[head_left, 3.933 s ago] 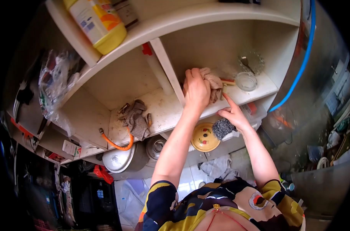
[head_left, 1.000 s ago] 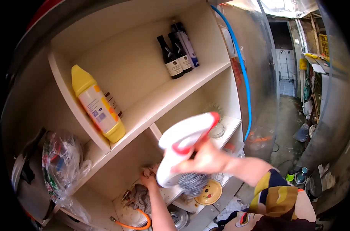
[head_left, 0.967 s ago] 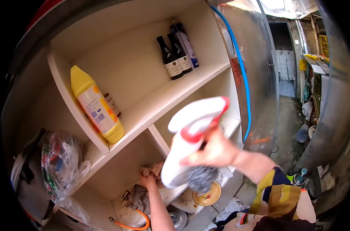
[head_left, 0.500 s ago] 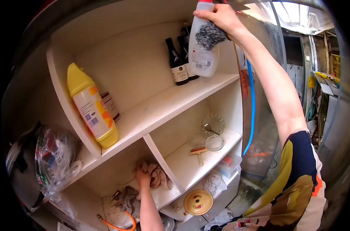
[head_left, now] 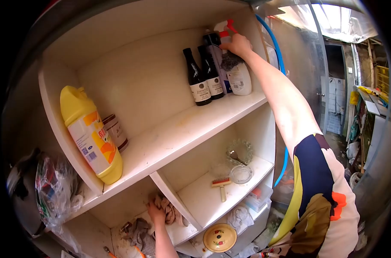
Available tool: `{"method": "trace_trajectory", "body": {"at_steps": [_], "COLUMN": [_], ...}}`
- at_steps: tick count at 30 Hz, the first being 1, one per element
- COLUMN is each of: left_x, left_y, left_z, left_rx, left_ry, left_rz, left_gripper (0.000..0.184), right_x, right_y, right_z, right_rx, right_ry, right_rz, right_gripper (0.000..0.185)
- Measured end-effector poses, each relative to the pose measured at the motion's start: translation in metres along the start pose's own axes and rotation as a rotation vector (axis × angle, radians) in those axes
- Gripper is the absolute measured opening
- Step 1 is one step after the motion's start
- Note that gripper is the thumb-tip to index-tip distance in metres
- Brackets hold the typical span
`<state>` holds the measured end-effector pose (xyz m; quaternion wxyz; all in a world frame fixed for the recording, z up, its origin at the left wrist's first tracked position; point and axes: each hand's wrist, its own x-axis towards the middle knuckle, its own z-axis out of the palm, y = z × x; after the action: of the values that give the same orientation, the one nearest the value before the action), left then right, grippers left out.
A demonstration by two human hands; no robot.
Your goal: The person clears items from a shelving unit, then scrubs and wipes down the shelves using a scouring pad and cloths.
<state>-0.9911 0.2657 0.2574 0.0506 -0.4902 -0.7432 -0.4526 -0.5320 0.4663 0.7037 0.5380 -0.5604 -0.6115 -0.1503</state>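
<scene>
My right hand (head_left: 237,45) is closed around the neck of a white spray bottle (head_left: 242,82) with a red trigger head. A dark, stringy scourer (head_left: 230,61) lies against the bottle beneath that hand. The bottle is upright at the right end of the upper shelf, beside a tall dark-capped bottle (head_left: 212,39). Two dark bottles with cream labels (head_left: 200,89) stand to its left. Down in the lower left compartment, my left hand (head_left: 156,213) is closed on a pinkish rag (head_left: 171,212), its fingertips partly hidden. A grey rag (head_left: 140,232) lies just left of it.
A yellow bottle (head_left: 92,137) and a brown-lidded jar (head_left: 114,132) stand on the upper shelf at left. The right compartment holds a squeegee-like tool (head_left: 222,187) and glass dishes (head_left: 241,174). Below are a yellow lid (head_left: 220,238) and white cloth (head_left: 239,218). A blue hose (head_left: 278,53) runs alongside.
My right hand has brought the spray bottle from in front of the shelf down and back, next to the dark bottles. The left hand stays at the pinkish rag. The view has shifted slightly.
</scene>
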Motion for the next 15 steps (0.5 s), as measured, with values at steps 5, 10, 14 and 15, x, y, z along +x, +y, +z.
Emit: {"method": "trace_trajectory", "body": {"at_steps": [5,10,14,15], "left_x": [0.003,-0.003,-0.001,-0.001], "left_y": [-0.025,-0.017,-0.021,-0.022], "left_z": [0.01,0.008,0.008,0.009], "left_rx": [-0.009,0.067,0.04,0.017], "left_ry": [-0.026,-0.025,-0.002,0.016], "left_rz": [0.005,-0.045,0.005,0.021], "left_gripper": [0.054,0.05,0.049,0.049], "right_x": [-0.005,-0.043,-0.062,-0.064], "right_y": [0.024,0.025,0.022,0.022], "right_z": [0.022,0.023,0.019,0.02], "right_rx": [-0.109,-0.291,-0.582,-0.65], "right_ry": [-0.026,-0.041,-0.138,-0.203], "right_rz": [-0.025,-0.082,-0.171,-0.192], "right_gripper": [0.047,0.04,0.035,0.035]}}
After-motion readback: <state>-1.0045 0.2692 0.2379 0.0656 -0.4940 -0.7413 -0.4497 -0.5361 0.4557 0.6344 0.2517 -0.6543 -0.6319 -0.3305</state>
